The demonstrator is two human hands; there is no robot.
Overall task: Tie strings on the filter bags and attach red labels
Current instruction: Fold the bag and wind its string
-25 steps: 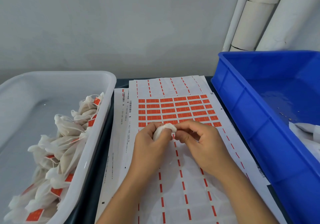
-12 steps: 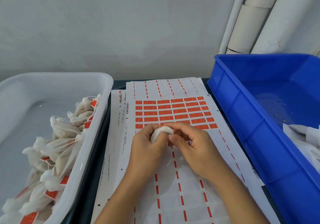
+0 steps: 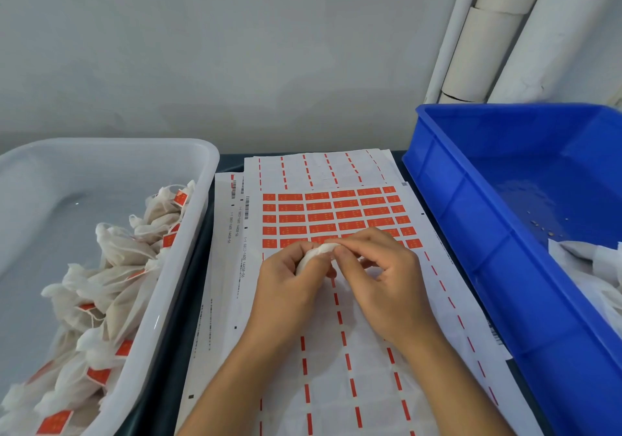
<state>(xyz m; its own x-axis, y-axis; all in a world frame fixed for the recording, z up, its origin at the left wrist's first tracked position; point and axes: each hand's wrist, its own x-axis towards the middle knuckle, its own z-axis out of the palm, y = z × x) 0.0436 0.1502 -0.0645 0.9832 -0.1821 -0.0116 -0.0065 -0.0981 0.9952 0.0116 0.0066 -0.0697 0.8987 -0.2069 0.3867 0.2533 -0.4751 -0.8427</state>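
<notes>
A small white filter bag [image 3: 314,255] is gathered between both hands above the label sheet [image 3: 340,217], which carries rows of red labels. My left hand [image 3: 289,284] grips the bag's body with curled fingers. My right hand [image 3: 377,274] pinches the bag's top with thumb and forefinger. Most of the bag is hidden inside my fingers, and no string shows clearly.
A white tub [image 3: 188,233] on the left holds several tied bags with red labels [image 3: 111,287]. A blue crate [image 3: 471,240] on the right holds white untied bags [image 3: 592,267] at its near end. Peeled label sheets cover the dark table between them. White pipes stand at the back right.
Both hands stay together on the bag. The fingers of my right hand have shifted slightly at the bag's top; the camera has tilted a little.
</notes>
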